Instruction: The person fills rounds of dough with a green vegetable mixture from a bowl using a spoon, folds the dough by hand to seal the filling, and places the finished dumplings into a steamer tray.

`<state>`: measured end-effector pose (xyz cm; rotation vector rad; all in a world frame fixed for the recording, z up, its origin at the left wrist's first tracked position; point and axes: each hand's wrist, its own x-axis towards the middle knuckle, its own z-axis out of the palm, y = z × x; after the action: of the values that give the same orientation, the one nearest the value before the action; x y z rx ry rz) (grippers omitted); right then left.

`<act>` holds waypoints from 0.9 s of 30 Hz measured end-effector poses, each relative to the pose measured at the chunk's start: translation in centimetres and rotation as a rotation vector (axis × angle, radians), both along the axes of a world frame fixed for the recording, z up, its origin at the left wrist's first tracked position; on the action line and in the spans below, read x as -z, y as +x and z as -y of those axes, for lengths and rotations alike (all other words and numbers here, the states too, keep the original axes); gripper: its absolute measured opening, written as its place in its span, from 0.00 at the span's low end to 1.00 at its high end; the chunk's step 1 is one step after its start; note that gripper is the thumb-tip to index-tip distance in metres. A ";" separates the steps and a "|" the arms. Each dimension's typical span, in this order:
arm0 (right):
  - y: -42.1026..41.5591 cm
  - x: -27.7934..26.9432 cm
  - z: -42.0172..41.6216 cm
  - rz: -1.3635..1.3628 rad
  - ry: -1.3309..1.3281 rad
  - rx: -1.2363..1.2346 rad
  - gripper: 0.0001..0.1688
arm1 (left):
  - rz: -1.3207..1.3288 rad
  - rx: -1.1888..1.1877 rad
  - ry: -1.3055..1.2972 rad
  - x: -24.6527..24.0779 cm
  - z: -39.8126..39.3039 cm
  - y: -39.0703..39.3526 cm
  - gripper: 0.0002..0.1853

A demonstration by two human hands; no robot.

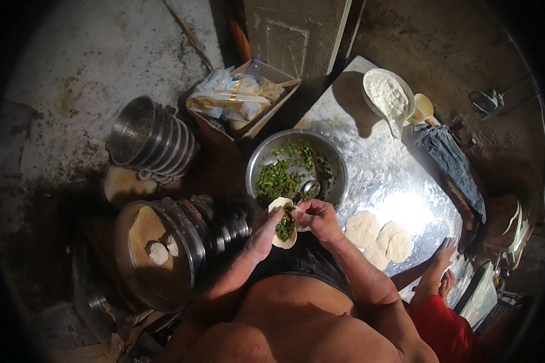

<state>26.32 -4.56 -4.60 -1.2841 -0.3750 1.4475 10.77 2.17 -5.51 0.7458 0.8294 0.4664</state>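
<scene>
A dough wrapper (pixel 282 240) with chopped green filling (pixel 285 225) on it lies in my left hand (pixel 262 233), which holds it from the left side. The fingers of my right hand (pixel 317 218) pinch the wrapper's upper right edge. Just beyond my hands is a steel bowl (pixel 253 163) with more chopped green filling and a metal spoon (pixel 310 188) in it. Several flat dough rounds (pixel 362 228) lie, partly overlapping, on the floured metal tabletop (pixel 418 199) to the right. On the left, two closed white dumplings or buns (pixel 158 253) rest in a lined round steamer (pixel 188 254).
A bowl of flour (pixel 387 97) stands on the table's far part, beside a small cup (pixel 422 109). Stacked perforated steel pots (pixel 138 131) and a box of plastic bags (pixel 236 97) stand at the back left. Another person's hand (pixel 446 252) is at the table's right edge.
</scene>
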 end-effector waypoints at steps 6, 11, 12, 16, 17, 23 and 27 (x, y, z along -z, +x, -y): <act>0.3 0.1 -0.2 0.019 0.008 -0.095 0.10 | -0.080 0.082 0.105 0.0 -0.2 0.2 0.17; 0.3 -0.2 -0.2 -0.033 0.095 -0.087 0.11 | -0.060 0.154 0.087 -0.1 -0.7 -0.1 0.15; 0.4 -0.1 -0.1 -0.056 0.092 -0.120 0.10 | -0.055 0.197 0.079 -0.3 -1.0 -0.4 0.15; 0.0 -0.8 0.0 0.185 0.188 -0.179 0.09 | -0.042 0.300 0.020 -0.9 -1.6 -0.8 0.15; -0.1 -1.4 -0.2 0.187 0.197 -0.182 0.08 | -0.033 0.327 0.011 -0.7 -1.8 -1.1 0.16; -0.1 -0.6 0.2 0.109 0.042 -0.067 0.09 | 0.182 0.163 -0.324 -2.8 -2.2 -1.0 0.18; -0.8 0.7 0.0 0.201 0.131 0.035 0.11 | 0.068 0.105 -0.236 -0.9 -0.8 -1.0 0.20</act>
<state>25.53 -4.60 -5.27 -1.3263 -0.5697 1.2472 9.77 2.96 -4.60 0.5493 0.7628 0.2925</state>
